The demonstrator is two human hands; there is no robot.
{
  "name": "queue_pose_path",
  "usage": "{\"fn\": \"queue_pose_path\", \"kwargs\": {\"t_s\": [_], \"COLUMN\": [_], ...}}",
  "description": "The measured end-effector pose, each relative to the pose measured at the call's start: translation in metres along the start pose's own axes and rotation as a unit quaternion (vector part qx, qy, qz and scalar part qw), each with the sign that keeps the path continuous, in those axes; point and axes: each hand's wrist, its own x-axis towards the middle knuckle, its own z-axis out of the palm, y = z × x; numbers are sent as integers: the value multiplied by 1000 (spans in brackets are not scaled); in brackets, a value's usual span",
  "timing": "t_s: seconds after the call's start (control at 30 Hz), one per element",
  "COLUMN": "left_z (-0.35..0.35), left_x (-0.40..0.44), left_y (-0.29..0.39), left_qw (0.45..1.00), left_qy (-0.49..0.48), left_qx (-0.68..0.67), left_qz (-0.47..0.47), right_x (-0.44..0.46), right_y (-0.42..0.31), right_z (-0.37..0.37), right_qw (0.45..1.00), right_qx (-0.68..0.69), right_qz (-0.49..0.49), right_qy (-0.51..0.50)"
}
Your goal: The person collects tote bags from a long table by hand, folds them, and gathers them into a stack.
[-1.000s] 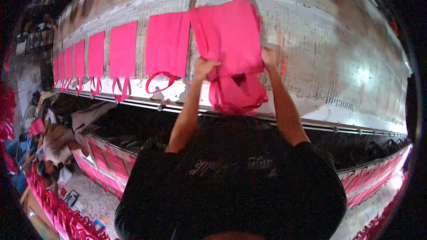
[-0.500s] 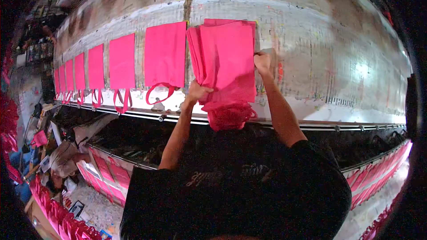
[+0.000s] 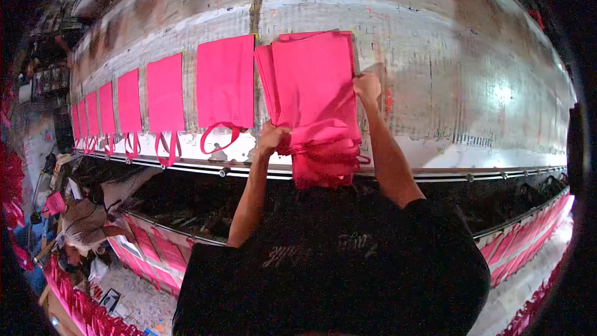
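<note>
A thick stack of pink fabric tote bags [image 3: 314,81] lies on the long work table, its near end bunched and hanging toward my body. My left hand [image 3: 272,138] is closed around the stack's lower left edge, with several layers fanned out above it. On the other side, my right hand [image 3: 368,87] is closed at the upper right edge of a bag, its fingertips partly hidden. Just left of the stack, a single pink tote bag [image 3: 225,84] lies flat with its handle loop [image 3: 221,138] toward the near edge.
Several more flat pink bags [image 3: 165,93] run in a row to the left. The table surface [image 3: 448,74] is stained and marked. A metal rail [image 3: 423,175] follows its near edge. Behind me, another table bears pink bags [image 3: 149,242]. A person [image 3: 87,221] is at the lower left.
The near part of the stack is more creased and folded, and hangs slightly closer to my body. Both hands keep their places at its edges. The view has shifted slightly.
</note>
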Motion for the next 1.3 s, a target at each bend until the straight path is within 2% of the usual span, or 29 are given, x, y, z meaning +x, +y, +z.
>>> {"fn": "queue_pose_path", "kwargs": {"t_s": [0.03, 0.1, 0.17, 0.2, 0.23, 0.3, 0.33, 0.43, 0.5, 0.57, 0.6, 0.63, 0.67, 0.7, 0.73, 0.77, 0.83, 0.87, 0.9, 0.93, 1.0, 1.03, 1.1, 1.17, 1.2, 1.23, 1.3], "left_z": [1, 6, 22, 23, 18, 15, 21, 29, 25, 14, 4, -2, -11, -17, -24, -34, -52, -46, -40, -48, -64, -65, -56, -43, -39, -36, -111], "left_x": [1, 7, -3, -12, -10, -4, -6, -11, -8, 5, 16, 21, 27, 27, 26, 27, 27, 22, 9, -3, -22, -29, -40, -53, -58, -62, 22], "left_y": [-10, -17, -1, 8, 5, -2, 6, 11, 10, -4, -17, -22, -25, -27, -30, -29, -23, -20, -12, -19, -24, -20, -18, -17, -18, -17, -73], "left_qw": [993, 974, 973, 969, 969, 970, 981, 978, 982, 986, 977, 965, 964, 943, 917, 930, 948, 993, 995, 982, 981, 981, 966, 946, 935, 923, 943], "left_qy": [20, 38, 88, 73, 70, 32, 96, 124, 93, 62, 47, 30, 28, -13, -56, -69, -94, -34, -87, -75, -143, -147, -211, -269, -296, -321, -256], "left_qx": [23, 47, 104, 152, 153, 62, 117, 106, 91, 73, 75, 79, 82, 91, 100, 114, 146, 55, -8, 68, -58, -54, -92, -132, -150, -168, -207], "left_qz": [110, 217, 184, 180, 179, 232, 118, 132, 136, 140, 194, 249, 253, 319, 382, 344, 267, 97, 53, 158, 118, 116, 121, 125, 126, 128, -58], "right_x": [1, 0, 0, 1, 1, 4, 8, 13, 12, 5, 0, -5, -7, -8, -8, -5, 11, 10, 6, -7, -51, -75, -104, -130, -142, -159, -157], "right_y": [0, 1, 0, -1, 0, -1, 3, 11, 7, -18, -18, -15, -12, -1, -5, -8, 8, 10, 19, 14, 4, 5, 20, 32, 23, 10, -4], "right_z": [1, 1, -1, -1, -2, 0, 7, 23, 17, -14, -14, -9, -4, -3, -15, -28, -12, -9, 7, 1, -9, -8, 2, 14, 14, 7, -8], "right_qw": [1000, 1000, 1000, 1000, 1000, 999, 997, 995, 996, 979, 979, 989, 978, 964, 965, 965, 943, 931, 945, 946, 971, 982, 969, 941, 912, 915, 911], "right_qx": [1, 2, 6, 3, 3, -29, -58, -81, -77, -129, -129, -113, -95, -49, -23, 2, 46, 48, 35, 33, -111, -113, -47, 221, 284, 372, 360], "right_qz": [-7, -19, -28, -26, -23, 8, 36, 49, 52, 52, 52, -67, -184, -261, -256, -250, -323, -356, -324, -321, -208, -95, 4, 76, 152, -3, -104], "right_qy": [1, 6, 9, 9, 5, -11, -30, -8, -8, -150, -149, -74, 5, -14, -49, -82, -67, -60, -30, -26, -32, -119, -242, -244, -255, -156, -171]}}
